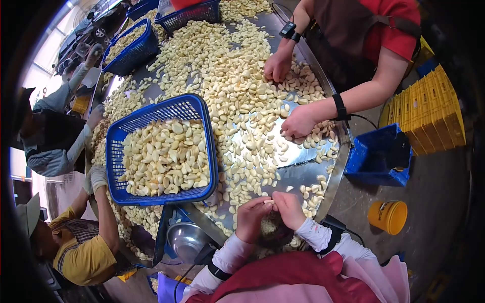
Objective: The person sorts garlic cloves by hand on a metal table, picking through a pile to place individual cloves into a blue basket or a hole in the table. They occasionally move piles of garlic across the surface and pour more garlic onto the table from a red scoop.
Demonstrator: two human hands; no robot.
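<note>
Peeled garlic cloves [237, 101] cover much of a metal table [298, 177]. At the table's near edge, my left hand [252, 217] and my right hand [289, 209] meet, fingers closed around one small pale clove [269, 201] between them. Below my hands is a dark, rounded container, partly hidden, with pale bits in it. A blue basket [214, 151] heaped with cloves stands to the left of my hands, and a metal bowl [187, 241] sits below it.
Across the table, a co-worker's two hands [299, 121] touch cloves. Two other people work along the left side. More blue baskets [132, 53] stand at the far left. On the right are yellow crates [429, 108], a blue bin [376, 174] and a yellow bucket [387, 217].
</note>
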